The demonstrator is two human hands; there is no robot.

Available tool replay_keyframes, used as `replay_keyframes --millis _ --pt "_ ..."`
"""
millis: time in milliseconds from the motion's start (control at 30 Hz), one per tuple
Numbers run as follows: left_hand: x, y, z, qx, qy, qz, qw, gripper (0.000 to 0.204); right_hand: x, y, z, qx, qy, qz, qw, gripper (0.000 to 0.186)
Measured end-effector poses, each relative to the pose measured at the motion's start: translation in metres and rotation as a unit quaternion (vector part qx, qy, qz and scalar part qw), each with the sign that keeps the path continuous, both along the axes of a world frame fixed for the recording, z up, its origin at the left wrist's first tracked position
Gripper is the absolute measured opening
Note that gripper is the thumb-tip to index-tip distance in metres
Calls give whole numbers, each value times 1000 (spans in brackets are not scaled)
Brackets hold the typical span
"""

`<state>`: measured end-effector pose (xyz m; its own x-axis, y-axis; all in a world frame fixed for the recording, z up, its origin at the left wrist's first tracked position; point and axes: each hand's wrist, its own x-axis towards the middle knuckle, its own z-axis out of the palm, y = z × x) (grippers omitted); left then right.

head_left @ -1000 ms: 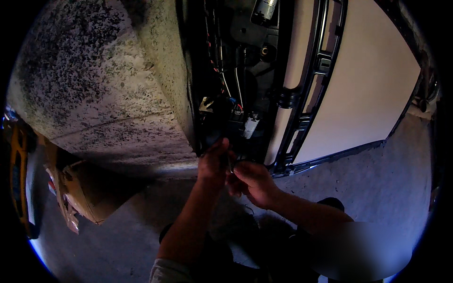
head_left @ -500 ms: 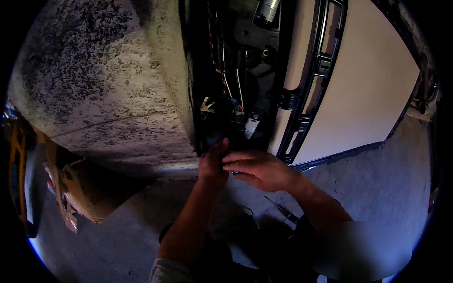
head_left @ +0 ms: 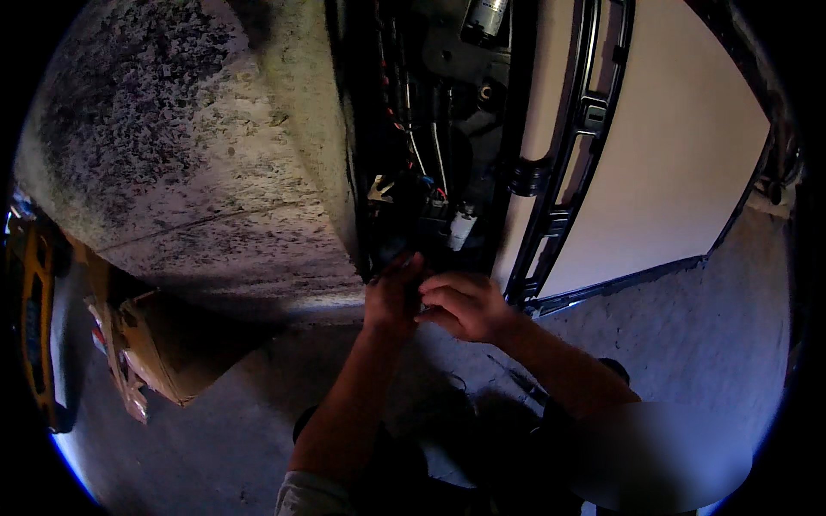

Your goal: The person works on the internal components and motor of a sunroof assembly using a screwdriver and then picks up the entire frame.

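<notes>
The bare left hand (head_left: 391, 301) is at the lower edge of a dark, upright, open black housing (head_left: 465, 69), near that edge's left corner. Its fingers are curled; whether its grip is closed on anything cannot be told in the shadow. The bare right hand (head_left: 465, 305) meets it from the right, in front of the same lower edge, with bent fingers and fingertips drawn close to the left hand. A small glint shows between the two, too dim to identify, so whether the right grip holds it cannot be told either.

Just above the hands, inside the housing, a short cylinder with a white label (head_left: 462, 228) stands slightly tilted. To its upper left run thin red, blue and pale wires (head_left: 439, 150). A brass-coloured round fitting (head_left: 488, 92) sits higher, and a silver metal cylinder (head_left: 488, 15) is near the top.

Along the housing's right side is a wide cream panel (head_left: 662, 146) with a slotted black frame (head_left: 592, 117); along its left, a pale panel speckled with black (head_left: 189, 129). A brown cardboard box (head_left: 176, 344) rests on the grey floor (head_left: 680, 344).
</notes>
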<state>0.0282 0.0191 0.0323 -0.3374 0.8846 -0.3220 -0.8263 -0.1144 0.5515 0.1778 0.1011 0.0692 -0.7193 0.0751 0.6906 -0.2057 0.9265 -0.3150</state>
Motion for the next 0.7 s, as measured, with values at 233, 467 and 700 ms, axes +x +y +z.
replay_keyframes --millis 233,467,700 --pt "-6 -2 -5 -6 -25 -6 1000 38 5 -4 18 185 19 -70 980 26" --pt "-22 10 -99 -23 471 11 882 47 -1 -17 10 237 83 -195 948 15" --pt "-1 -1 -5 -37 53 13 998 24 12 -45 50 -54 -192 -158 967 19"
